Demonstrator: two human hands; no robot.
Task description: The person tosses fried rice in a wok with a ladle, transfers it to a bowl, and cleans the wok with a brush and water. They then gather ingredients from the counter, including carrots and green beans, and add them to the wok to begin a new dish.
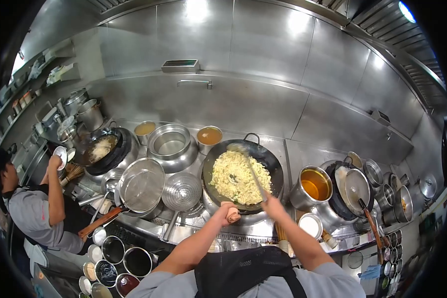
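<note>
A large black wok (276, 169) sits on the burner in front of me, holding a heap of pale yellow, crumbly food with green flecks (238, 178). My left hand (227, 213) is closed on the wok's near edge, with a folded brownish cloth at its fingers. The grip of a long-handled metal cooking tool (254, 178) is wrapped in my right hand (272, 206) at the wok's right front. That tool reaches across the food to the far side, where its head is smeared by motion.
To the left are a perforated skimmer (182, 191), a mesh strainer (142, 185) and a pot (169, 141). A pot of orange liquid (314, 185) stands right of the wok. Another person (42, 208) works at the far-left wok (102, 148). Sauce containers (138, 261) line the lower left.
</note>
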